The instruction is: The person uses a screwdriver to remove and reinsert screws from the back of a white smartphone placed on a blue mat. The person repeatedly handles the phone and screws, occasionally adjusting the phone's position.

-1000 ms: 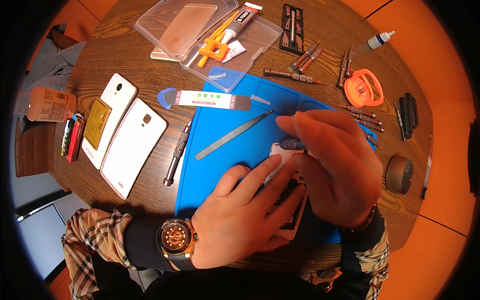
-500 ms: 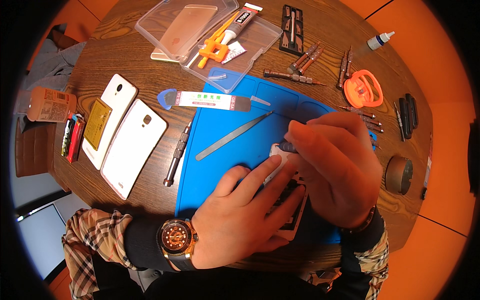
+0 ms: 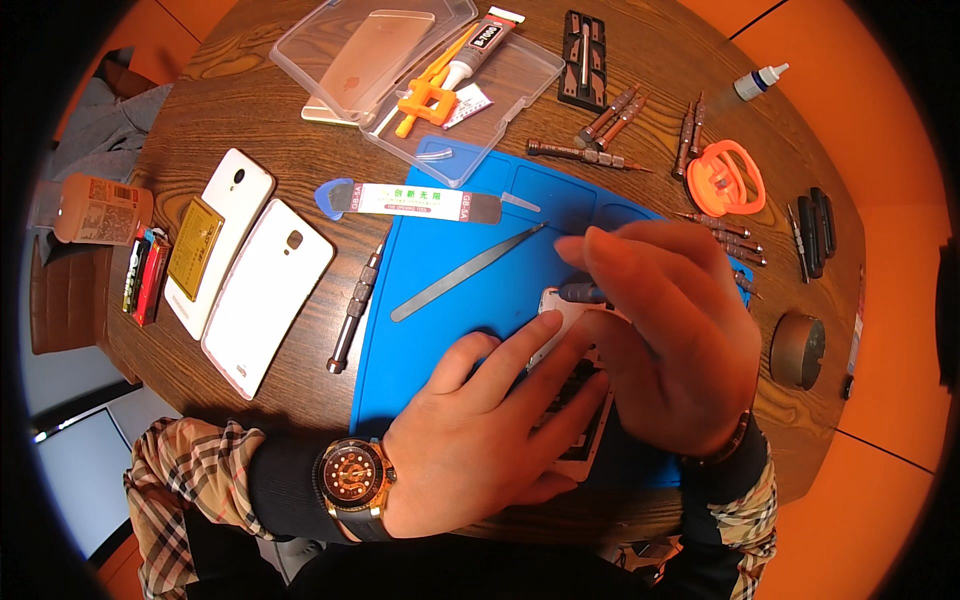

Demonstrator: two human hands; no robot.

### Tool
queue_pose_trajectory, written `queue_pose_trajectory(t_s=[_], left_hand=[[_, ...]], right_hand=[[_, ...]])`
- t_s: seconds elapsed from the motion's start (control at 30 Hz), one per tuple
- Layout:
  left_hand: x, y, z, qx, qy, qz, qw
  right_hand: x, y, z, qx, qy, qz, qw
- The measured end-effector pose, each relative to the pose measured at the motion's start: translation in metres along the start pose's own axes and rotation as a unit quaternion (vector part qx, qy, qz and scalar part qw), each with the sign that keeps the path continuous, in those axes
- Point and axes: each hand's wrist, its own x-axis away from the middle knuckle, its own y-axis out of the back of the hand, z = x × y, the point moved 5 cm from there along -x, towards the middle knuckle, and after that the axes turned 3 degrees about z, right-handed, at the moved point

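My left hand (image 3: 480, 440) lies over an opened pink-and-white phone (image 3: 550, 300) on the blue mat (image 3: 400, 370), fingers holding it at the top and side, the middle partly hidden. My right hand (image 3: 680, 340) is curled above the phone's upper end, thumb and fingers round a dark slim screwdriver (image 3: 582, 292); its tip sits at the phone's top corner. Steel tweezers (image 3: 450, 278) lie left of the hands. Beyond them is a flat pry tool (image 3: 420, 202) with a blue tip. A separate screwdriver (image 3: 355, 310) lies just left of the mat.
Two white phone pieces (image 3: 265, 300) and a bottle (image 3: 95, 205) stand left. At the back are a clear case (image 3: 525, 75) with glue and phone parts, a black holder (image 3: 582, 60), several screwdrivers (image 3: 690, 135). An orange suction cup (image 3: 725, 175) and round metal container (image 3: 798, 348) are right.
My right hand's index finger and thumb have shifted slightly round the screwdriver over the last second. My left hand and the other things look unmoved.
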Motion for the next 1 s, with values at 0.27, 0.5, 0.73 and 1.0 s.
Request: queue_pose_trajectory(t_s=[0.27, 0.5, 0.73, 1.0], left_hand=[[-0.0018, -0.002, -0.0002, 0.011, 0.0, -0.025, 1.0], [0.0004, 0.0004, 0.0006, 0.004, 0.0, -0.006, 1.0], [-0.006, 0.0017, -0.0034, -0.005, -0.006, -0.038, 0.999], [-0.0047, 0.0032, -0.0039, -0.017, -0.022, -0.019, 0.999]], right_hand=[[0.0013, -0.0004, 0.0011, 0.014, 0.001, 0.024, 1.0], [0.0016, -0.0005, -0.0011, 0.008, -0.001, 0.012, 1.0], [0.0007, -0.0011, -0.0002, -0.031, 0.001, -0.032, 0.999], [0.0033, -0.0006, 0.0003, -0.016, 0.007, -0.025, 1.0]])
